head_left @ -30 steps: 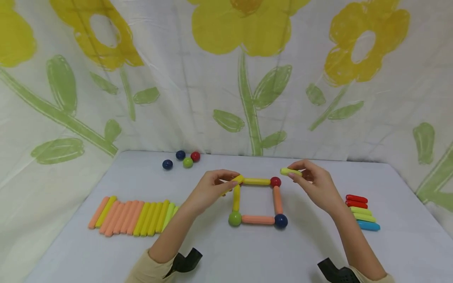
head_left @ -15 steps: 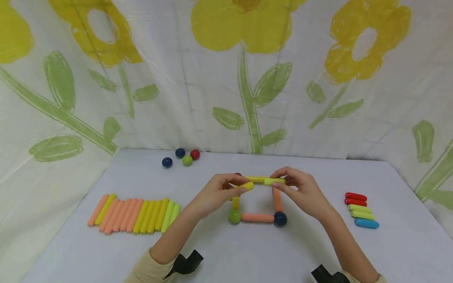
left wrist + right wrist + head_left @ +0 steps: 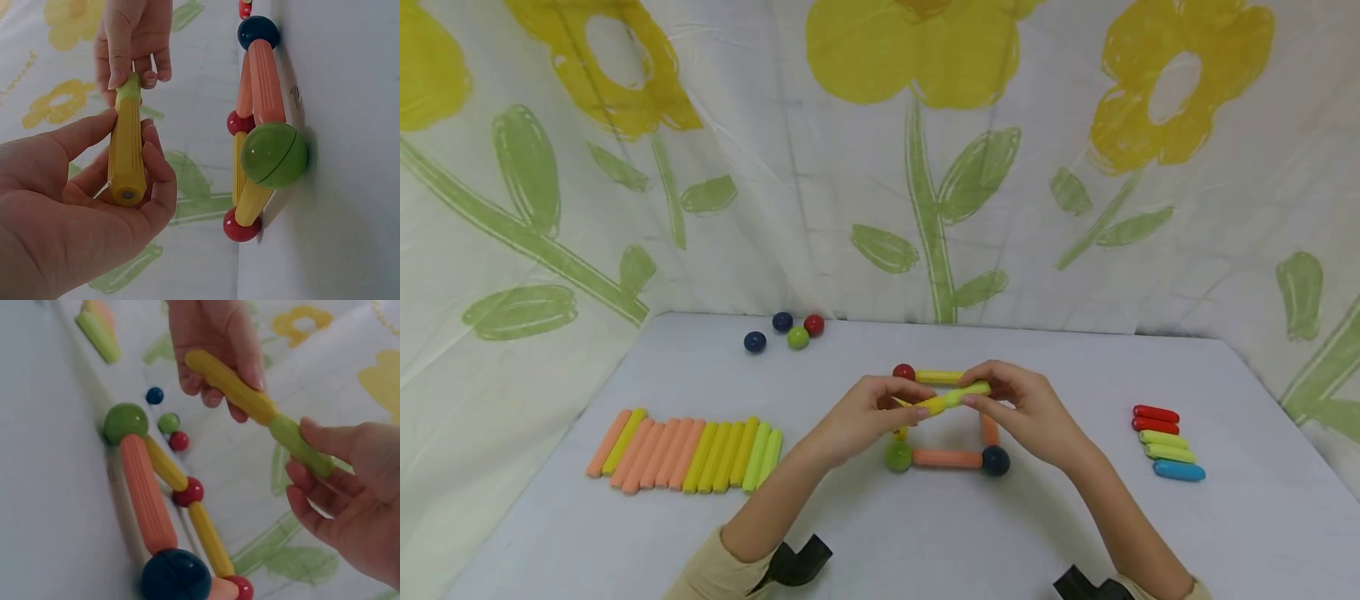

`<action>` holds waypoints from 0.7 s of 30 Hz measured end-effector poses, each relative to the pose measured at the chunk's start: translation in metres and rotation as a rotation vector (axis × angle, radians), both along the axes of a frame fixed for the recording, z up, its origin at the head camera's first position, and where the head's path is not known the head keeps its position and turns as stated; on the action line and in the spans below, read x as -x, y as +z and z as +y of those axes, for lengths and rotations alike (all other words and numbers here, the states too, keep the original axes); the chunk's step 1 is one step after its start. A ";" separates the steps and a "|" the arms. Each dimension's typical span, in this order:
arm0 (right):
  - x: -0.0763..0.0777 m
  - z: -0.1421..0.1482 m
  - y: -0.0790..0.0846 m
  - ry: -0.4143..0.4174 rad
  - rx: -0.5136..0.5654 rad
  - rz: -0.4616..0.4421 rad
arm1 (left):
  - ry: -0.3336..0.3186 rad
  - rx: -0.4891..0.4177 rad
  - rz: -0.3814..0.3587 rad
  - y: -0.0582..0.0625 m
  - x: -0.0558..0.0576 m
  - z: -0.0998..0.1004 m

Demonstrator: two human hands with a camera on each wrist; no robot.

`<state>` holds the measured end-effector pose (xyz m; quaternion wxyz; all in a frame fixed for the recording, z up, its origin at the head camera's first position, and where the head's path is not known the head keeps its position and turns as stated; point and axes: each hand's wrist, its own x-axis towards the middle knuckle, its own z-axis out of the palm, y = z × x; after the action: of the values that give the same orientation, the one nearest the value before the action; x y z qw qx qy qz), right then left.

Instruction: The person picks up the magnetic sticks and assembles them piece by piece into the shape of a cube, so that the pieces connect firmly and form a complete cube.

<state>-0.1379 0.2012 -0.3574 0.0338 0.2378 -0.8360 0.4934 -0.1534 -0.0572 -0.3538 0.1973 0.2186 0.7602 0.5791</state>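
Head view: left hand point(image 3: 868, 418) pinches yellow rod point(image 3: 127, 150), right hand point(image 3: 1022, 410) pinches short light-green rod point(image 3: 300, 444); rods touch end to end above the table point(image 3: 1015, 542), one hand each, probably so the ends line up. Rod-and-ball square point(image 3: 947, 458) lies beneath. Long rods point(image 3: 700, 454) left, short rods point(image 3: 1165, 438) right, likely sorted by length. Loose balls point(image 3: 797, 337) farther back. Backdrop cloth point(image 3: 850, 167): script point(image 3: 19, 73), seemingly "flower", left wrist view; no brand legible.
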 end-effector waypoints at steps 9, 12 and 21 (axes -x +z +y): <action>0.003 -0.003 -0.003 -0.015 0.103 -0.063 | -0.032 0.032 0.053 -0.009 0.001 0.005; 0.004 -0.005 -0.004 -0.028 0.132 -0.056 | -0.020 0.039 0.087 -0.015 0.002 0.007; 0.002 -0.010 -0.006 -0.045 0.160 0.004 | 0.041 -0.022 0.080 -0.024 0.002 0.012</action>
<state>-0.1397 0.1915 -0.3632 0.0655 0.2167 -0.7990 0.5571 -0.1556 -0.0456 -0.3782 0.1527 0.2282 0.7653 0.5821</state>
